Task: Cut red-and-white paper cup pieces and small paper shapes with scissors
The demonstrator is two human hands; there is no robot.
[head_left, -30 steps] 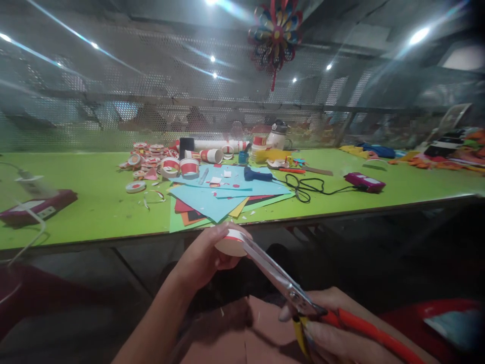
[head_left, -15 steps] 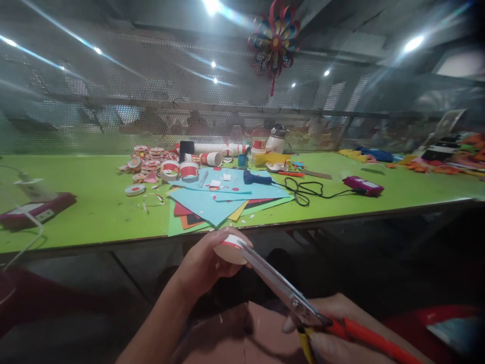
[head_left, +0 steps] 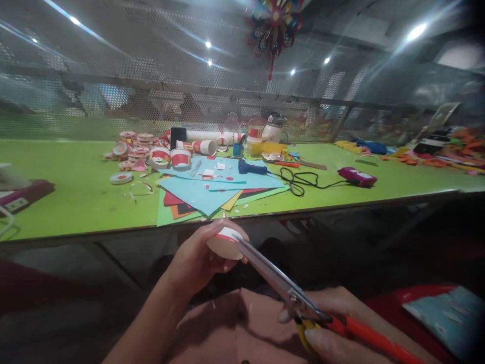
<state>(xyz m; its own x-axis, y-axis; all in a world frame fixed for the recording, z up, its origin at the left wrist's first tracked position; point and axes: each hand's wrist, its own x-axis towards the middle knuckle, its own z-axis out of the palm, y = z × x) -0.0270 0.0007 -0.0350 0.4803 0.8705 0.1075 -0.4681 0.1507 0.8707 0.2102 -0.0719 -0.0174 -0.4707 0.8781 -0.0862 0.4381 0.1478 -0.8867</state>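
My left hand (head_left: 202, 253) is closed around a small piece of a paper cup (head_left: 225, 246), pale on the inner face with a white and red band. It is held in front of the table's edge, above my lap. In my right hand (head_left: 322, 318) is a pair of scissors (head_left: 280, 278) with red and yellow handles. The blades point up and left, and their tips meet the rim of the cup piece. The blades look nearly closed; whether paper lies between them I cannot make out.
On the green table (head_left: 83, 202) lie coloured paper sheets (head_left: 212, 197), a blue glue gun (head_left: 252, 167) with a black cord, and a purple power strip (head_left: 357, 177). Red-and-white paper cups (head_left: 181, 157) and a pile of cut pieces (head_left: 132, 146) stand behind. A red stool (head_left: 390, 298) is at the right.
The view has shifted slightly, so the table and its things sit higher and further left. Both hands keep their hold, with the scissor tips still at the cup piece's rim.
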